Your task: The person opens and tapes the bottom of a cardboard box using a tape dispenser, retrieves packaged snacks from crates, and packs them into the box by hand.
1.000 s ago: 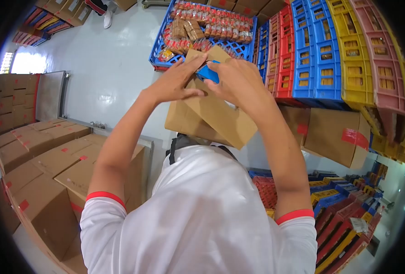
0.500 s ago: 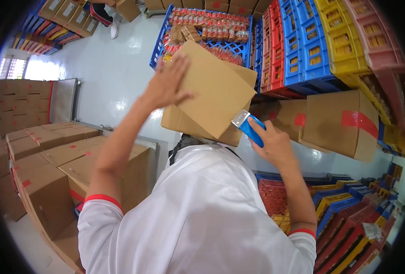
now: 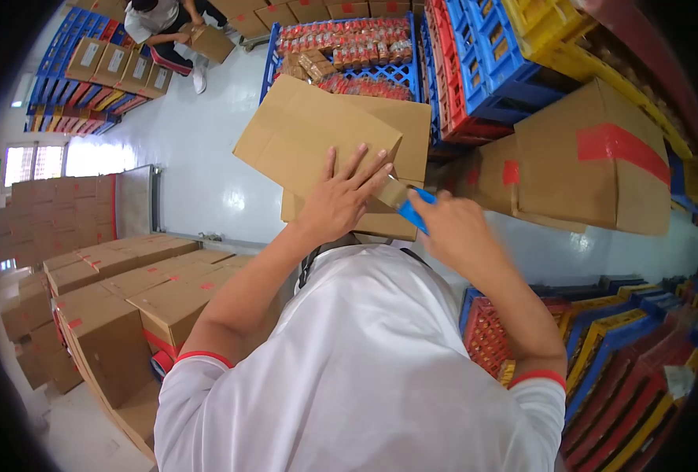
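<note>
A flat piece of brown cardboard (image 3: 309,126) lies tilted on top of a larger cardboard piece (image 3: 412,138) in front of me. My left hand (image 3: 347,193) presses on its lower part, fingers spread and flat. Held in my right hand (image 3: 451,224) is a blue cutter (image 3: 413,208) with a metal head. The tip of this tool touches or nearly touches the cardboard's right edge, close to my left fingertips; the exact contact is too small to tell.
Beyond the cardboard stands a blue crate (image 3: 268,63) of packaged items. Stacked crates (image 3: 482,67) and taped boxes (image 3: 593,157) are at the right, more boxes (image 3: 105,315) at the left. Another person (image 3: 156,23) handles a box (image 3: 209,43) at the upper left.
The top cardboard has turned and shifted left. My left hand has moved down and right onto its lower part, and my right hand has brought the cutter up and left to its edge.
</note>
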Demonstrator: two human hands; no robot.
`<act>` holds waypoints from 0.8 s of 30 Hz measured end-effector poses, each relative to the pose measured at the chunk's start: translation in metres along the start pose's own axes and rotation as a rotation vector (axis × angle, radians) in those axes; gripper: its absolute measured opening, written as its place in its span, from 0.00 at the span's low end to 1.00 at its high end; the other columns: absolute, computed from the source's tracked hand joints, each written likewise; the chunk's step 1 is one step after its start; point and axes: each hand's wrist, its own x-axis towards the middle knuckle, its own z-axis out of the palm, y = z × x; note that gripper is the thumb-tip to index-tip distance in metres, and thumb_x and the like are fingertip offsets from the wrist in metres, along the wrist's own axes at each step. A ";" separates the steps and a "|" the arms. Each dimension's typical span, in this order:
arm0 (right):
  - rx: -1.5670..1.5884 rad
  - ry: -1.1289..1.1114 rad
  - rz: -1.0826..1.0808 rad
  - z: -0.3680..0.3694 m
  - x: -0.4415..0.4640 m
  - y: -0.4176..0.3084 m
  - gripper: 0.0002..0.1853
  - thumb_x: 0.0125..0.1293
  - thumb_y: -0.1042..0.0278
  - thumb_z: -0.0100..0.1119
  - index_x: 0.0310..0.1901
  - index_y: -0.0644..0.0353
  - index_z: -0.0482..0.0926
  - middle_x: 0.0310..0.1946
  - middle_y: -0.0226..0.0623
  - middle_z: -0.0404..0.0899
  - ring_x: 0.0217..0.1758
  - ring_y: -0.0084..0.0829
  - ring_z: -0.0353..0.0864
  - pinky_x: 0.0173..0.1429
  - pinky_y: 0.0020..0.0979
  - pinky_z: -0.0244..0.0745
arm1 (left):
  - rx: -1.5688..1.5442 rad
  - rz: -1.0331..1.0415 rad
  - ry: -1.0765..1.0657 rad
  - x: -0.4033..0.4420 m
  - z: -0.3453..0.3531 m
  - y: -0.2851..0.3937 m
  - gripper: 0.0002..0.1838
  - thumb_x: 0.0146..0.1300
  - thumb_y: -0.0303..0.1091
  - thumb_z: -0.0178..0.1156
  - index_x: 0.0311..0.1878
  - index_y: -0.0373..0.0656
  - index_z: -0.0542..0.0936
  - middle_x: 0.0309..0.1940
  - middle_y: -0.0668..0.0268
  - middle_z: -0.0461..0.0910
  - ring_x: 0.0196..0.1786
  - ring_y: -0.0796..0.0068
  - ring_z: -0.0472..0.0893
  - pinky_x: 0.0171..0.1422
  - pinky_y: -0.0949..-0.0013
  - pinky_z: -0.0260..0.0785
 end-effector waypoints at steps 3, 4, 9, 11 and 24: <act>-0.185 0.018 -0.078 0.066 0.052 -0.006 0.23 0.63 0.68 0.64 0.61 0.56 0.82 0.34 0.44 0.88 0.42 0.44 0.90 0.41 0.42 0.83 | 0.079 -0.006 -0.044 0.006 -0.009 0.008 0.43 0.65 0.40 0.66 0.83 0.51 0.60 0.87 0.59 0.50 0.88 0.51 0.49 0.84 0.29 0.44; -0.175 0.034 -0.058 0.085 0.064 0.000 0.23 0.63 0.68 0.64 0.61 0.56 0.82 0.34 0.44 0.88 0.42 0.44 0.90 0.41 0.42 0.83 | 0.122 -0.025 -0.073 0.007 -0.012 0.008 0.41 0.66 0.41 0.66 0.81 0.51 0.64 0.87 0.61 0.50 0.87 0.50 0.49 0.84 0.28 0.44; 0.078 -0.079 0.273 0.098 0.038 0.039 0.24 0.66 0.63 0.64 0.64 0.56 0.79 0.43 0.46 0.90 0.47 0.44 0.91 0.44 0.44 0.86 | -0.103 0.275 -0.075 0.019 -0.007 -0.034 0.33 0.68 0.49 0.66 0.74 0.50 0.74 0.85 0.57 0.52 0.87 0.48 0.49 0.83 0.27 0.43; 0.313 0.222 0.408 0.113 0.025 0.054 0.25 0.69 0.61 0.64 0.66 0.57 0.77 0.44 0.45 0.89 0.45 0.41 0.91 0.43 0.43 0.86 | -0.192 0.319 0.062 0.036 -0.007 -0.070 0.30 0.68 0.54 0.66 0.67 0.48 0.80 0.83 0.51 0.56 0.86 0.47 0.51 0.83 0.29 0.44; 1.958 0.796 0.910 0.167 0.044 -0.062 0.26 0.74 0.59 0.65 0.68 0.58 0.70 0.45 0.31 0.78 0.41 0.23 0.79 0.33 0.25 0.75 | -0.147 -0.056 -0.037 0.099 -0.005 -0.154 0.50 0.52 0.81 0.65 0.53 0.35 0.84 0.47 0.50 0.84 0.58 0.52 0.81 0.69 0.48 0.65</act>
